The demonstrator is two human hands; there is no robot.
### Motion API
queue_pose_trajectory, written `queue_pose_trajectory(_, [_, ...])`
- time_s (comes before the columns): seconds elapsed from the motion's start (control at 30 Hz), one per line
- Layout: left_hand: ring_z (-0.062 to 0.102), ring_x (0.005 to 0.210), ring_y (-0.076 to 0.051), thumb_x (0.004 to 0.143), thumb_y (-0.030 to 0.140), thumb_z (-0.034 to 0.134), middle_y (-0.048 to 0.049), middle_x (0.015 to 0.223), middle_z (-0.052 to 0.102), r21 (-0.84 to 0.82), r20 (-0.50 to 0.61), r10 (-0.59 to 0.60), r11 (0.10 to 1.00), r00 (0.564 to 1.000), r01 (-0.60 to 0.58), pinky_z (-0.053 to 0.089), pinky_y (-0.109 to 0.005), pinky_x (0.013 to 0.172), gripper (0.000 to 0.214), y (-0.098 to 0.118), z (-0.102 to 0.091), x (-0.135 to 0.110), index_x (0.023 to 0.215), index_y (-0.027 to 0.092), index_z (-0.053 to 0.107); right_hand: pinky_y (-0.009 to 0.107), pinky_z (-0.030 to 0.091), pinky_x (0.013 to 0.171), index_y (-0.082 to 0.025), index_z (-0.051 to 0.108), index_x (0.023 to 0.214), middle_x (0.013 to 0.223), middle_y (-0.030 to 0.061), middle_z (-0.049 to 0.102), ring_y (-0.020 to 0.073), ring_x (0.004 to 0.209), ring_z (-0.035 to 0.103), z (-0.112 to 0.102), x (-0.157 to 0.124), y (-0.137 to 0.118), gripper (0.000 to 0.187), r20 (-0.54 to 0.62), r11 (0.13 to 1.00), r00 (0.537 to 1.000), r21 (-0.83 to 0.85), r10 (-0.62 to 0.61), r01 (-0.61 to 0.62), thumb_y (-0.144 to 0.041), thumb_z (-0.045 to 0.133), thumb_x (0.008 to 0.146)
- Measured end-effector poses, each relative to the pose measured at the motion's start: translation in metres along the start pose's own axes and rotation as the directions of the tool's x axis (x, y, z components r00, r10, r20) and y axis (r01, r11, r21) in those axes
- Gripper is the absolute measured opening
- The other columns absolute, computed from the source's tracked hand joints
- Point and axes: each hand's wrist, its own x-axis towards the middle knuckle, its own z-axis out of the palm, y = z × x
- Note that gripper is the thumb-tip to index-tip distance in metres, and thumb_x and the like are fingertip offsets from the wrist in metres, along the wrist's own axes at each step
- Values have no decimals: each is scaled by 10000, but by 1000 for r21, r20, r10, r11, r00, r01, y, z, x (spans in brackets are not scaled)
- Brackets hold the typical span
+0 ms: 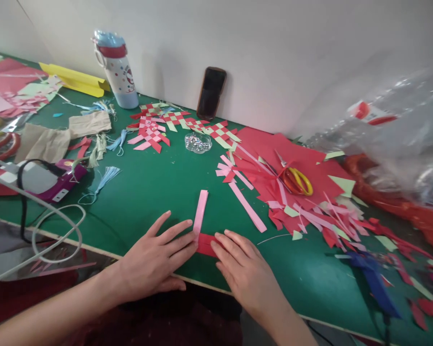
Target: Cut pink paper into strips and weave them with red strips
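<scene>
My left hand (162, 257) lies over the table near its front edge, fingers stretched out, tips touching a pink paper strip (201, 206) and the left part of a red paper strip (206, 244). The pink strip stands away from me, crossing the red one at its left end. On the red strip's right end rest the outstretched fingertips of my right hand (243, 269). Part of the red strip is hidden under both hands. Another pink strip (248, 206) lies farther right, beside a small pink and red woven piece (229, 169).
Scissors (299, 181) lie on red paper (252, 144) among scraps at right. A blue glue gun (373, 283) is at the right front. Behind are a bead dish (198, 143), a phone (211, 93) and a bottle (120, 72). Cables (80, 226) cross the left side.
</scene>
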Motion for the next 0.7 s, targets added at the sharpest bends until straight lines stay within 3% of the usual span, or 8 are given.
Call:
queue_pose_trajectory(0.27, [426,1352,-234,883,706,508,-13,1390,592,-59,-28,-6,998,1000,5,-111,-460,1217,675,-5,10,-2,1394,264,515,405,564,980,-190,683,1199,1256,72,691,228,1236,590,-24,-12,11,305,78,999,996,18,44,-46,-168,494,961])
queue_pose_trajectory(0.4, [454,1300,-239,890,709,490,-11,1395,585,-64,1,-27,998,1000,27,-96,-462,1205,665,-5,10,-3,1413,298,489,350,595,901,-223,726,1103,1103,45,754,199,1079,682,-43,-21,31,264,50,995,995,48,85,-87,-186,506,962])
queue_pose_trajectory(0.5, [473,1256,-236,887,704,503,-9,1390,589,-89,-6,-43,995,999,42,-79,-442,1200,654,-5,12,-4,1404,303,498,342,580,886,-237,725,1083,1030,33,768,181,948,718,-56,-11,66,268,-50,976,975,-11,217,-218,-218,479,977])
queue_pose_trajectory(0.57, [478,1238,-239,880,694,527,-5,1386,594,-97,-16,-54,994,998,52,-74,-436,1197,648,-4,13,-4,1390,295,513,343,573,849,-229,709,1104,1043,44,758,193,939,713,-61,7,99,281,-104,900,903,-95,416,-426,-295,469,975])
queue_pose_trajectory(0.7, [472,1237,-236,891,675,531,5,1391,587,-107,-18,-64,992,998,61,-46,-453,1194,618,-3,10,-2,1376,293,520,351,547,726,-185,667,1189,992,91,732,227,855,686,-50,50,166,339,-111,818,837,-178,536,-547,-274,496,910])
